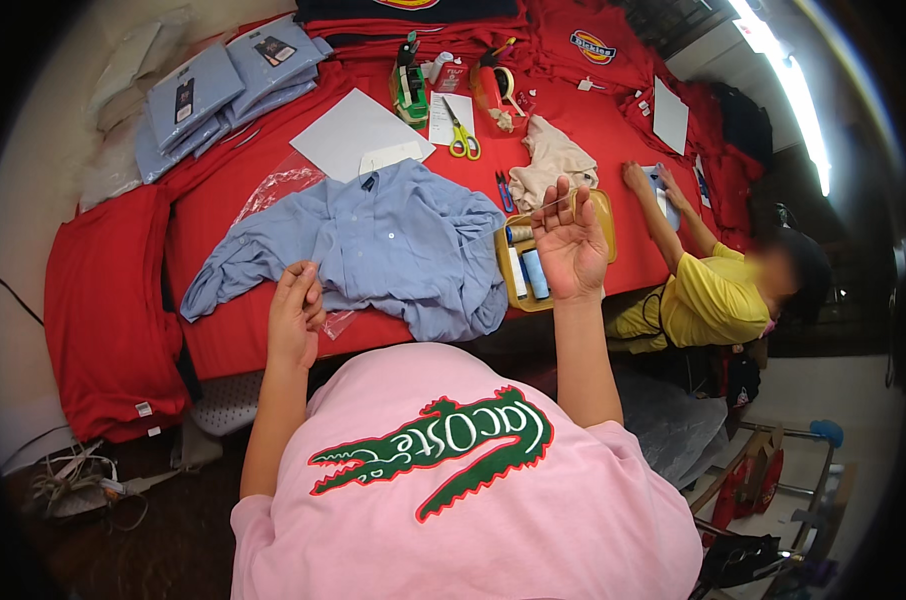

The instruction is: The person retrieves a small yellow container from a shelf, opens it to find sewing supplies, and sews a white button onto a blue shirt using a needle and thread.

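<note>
Red-topped counter (pixel 208 335) runs its near edge close by the crumpled blue shirt (pixel 388 240), with bare room left of the shirt's sleeve. Near the shirt's closer side, the left hand (pixel 298 300) has fingertips together; I cannot tell whether they grip anything. Right of the shirt, the right hand (pixel 570 240) holds its fingers loosely apart above a yellow thread box (pixel 611 225).

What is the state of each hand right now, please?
Left hand: closed, fingers pinched; anything held is too small to tell.
Right hand: open, palm showing; a thin thread seems to cross its fingers.
</note>
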{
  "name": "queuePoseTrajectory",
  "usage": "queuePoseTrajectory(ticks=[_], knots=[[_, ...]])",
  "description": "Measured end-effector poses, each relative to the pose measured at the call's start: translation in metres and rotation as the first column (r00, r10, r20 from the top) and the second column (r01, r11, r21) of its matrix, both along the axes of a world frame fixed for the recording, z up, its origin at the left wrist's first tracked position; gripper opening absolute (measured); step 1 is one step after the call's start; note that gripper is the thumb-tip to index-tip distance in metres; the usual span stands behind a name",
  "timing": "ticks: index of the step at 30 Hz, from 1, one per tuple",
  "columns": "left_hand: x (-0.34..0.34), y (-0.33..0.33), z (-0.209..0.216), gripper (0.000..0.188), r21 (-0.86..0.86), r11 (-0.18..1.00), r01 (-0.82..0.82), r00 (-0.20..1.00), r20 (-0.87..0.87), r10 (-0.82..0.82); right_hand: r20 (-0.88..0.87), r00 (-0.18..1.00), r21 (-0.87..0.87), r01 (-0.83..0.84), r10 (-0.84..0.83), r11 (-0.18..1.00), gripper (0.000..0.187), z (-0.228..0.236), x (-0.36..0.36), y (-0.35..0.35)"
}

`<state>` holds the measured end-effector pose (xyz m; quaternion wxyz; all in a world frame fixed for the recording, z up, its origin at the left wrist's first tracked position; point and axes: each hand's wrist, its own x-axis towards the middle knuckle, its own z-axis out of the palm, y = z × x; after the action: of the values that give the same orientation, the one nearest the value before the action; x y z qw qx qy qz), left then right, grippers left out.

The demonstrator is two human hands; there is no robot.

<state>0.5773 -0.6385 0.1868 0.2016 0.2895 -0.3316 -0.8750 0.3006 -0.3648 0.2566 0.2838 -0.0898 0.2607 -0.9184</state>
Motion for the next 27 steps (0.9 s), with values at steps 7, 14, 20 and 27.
queuePoseTrajectory(ticks=[7, 14, 20, 27], knots=[[0.015, -0.007, -0.009, 0.014, 0.02, 1.0, 0.0, 1.0, 0.026, -0.001, -0.007, 0.999, -0.037, -0.031, 0.031, 0.999, 0.024, -0.003, 0.0, -0.002], [0.032, -0.016, -0.019, 0.011, -0.034, 0.999, -0.009, 1.0, -0.001, 0.009, -0.1, 0.989, -0.056, -0.114, 0.108, 0.992, 0.018, -0.006, -0.008, -0.006], [0.04, -0.018, -0.037, 0.015, -0.015, 0.97, 0.242, 0.956, 0.174, -0.236, -0.571, 0.709, 0.801, 0.371, 0.413, 0.47, 0.025, -0.053, 0.006, 0.001], [-0.003, 0.015, -0.022, 0.027, -0.067, 0.944, 0.322, 0.935, 0.181, -0.306, -0.286, 0.801, 0.829, -0.068, 0.526, 0.556, 0.02, -0.062, 0.115, -0.094]])
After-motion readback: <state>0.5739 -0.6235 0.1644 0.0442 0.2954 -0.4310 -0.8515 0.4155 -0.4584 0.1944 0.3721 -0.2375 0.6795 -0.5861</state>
